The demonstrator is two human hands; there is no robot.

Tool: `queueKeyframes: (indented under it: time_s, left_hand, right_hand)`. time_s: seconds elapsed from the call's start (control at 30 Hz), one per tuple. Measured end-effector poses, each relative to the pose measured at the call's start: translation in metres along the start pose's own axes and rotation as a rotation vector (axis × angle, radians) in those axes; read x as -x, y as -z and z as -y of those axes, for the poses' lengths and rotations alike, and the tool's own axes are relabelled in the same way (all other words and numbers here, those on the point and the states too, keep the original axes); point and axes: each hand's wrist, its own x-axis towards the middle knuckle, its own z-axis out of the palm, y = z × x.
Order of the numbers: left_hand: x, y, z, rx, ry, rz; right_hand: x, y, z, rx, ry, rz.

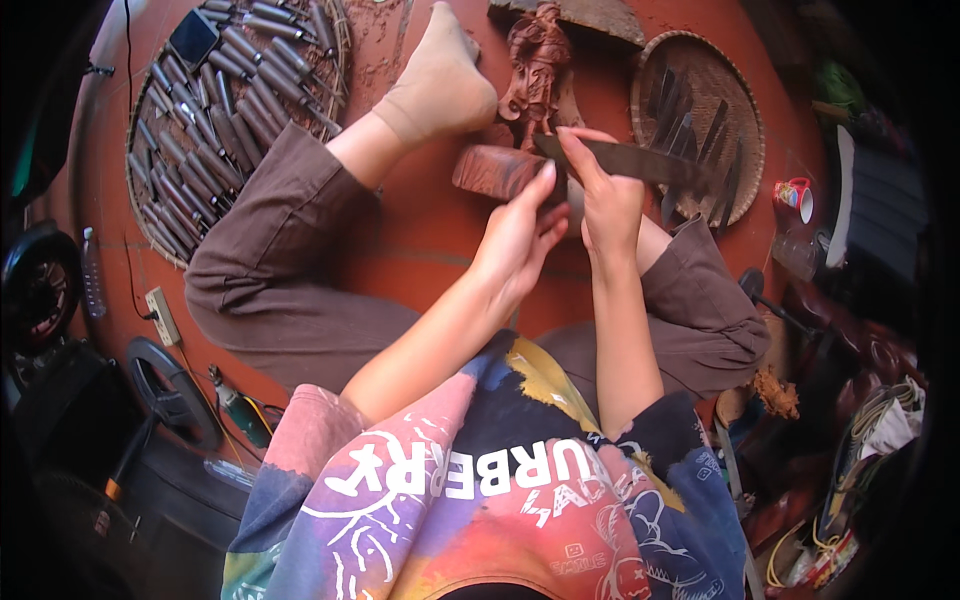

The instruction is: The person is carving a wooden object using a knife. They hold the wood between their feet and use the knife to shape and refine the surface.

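My left hand (522, 235) is closed around a reddish-brown wooden block (490, 172) with dark striped grain, its thumb lying along the top. Close beside it on the right, my right hand (610, 205) grips a long, flat, dark file (650, 162), the index finger stretched along it. The file's left tip reaches the right end of the block; whether the two touch I cannot tell. Just beyond both hands stands a carved reddish wooden figure (537, 65), between my feet.
At far left, a round woven tray (135, 150) holds many carving chisels and a dark phone-like slab. Another woven tray (745, 110) at right bears several flat dark files. A red cup (793, 198), a power strip (161, 316) and a plastic bottle (92, 272) lie farther out.
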Motion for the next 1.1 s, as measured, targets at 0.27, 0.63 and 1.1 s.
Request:
queueKeyframes:
  time_s: [0.27, 0.63, 1.1]
  left_hand:
    - [0.034, 0.032, -0.023, -1.235, -1.406, -0.079]
    - [0.019, 0.02, -0.016, -2.117, -1.218, -0.32]
    - [0.028, 0.009, -0.025, -2.207, -1.132, -0.252]
  right_hand:
    - [0.007, 0.03, -0.013, -0.072, 0.082, 0.13]
    - [-0.006, 0.021, -0.022, -0.319, -0.161, 0.191]
    - [-0.015, 0.022, -0.023, -0.223, -0.132, 0.197]
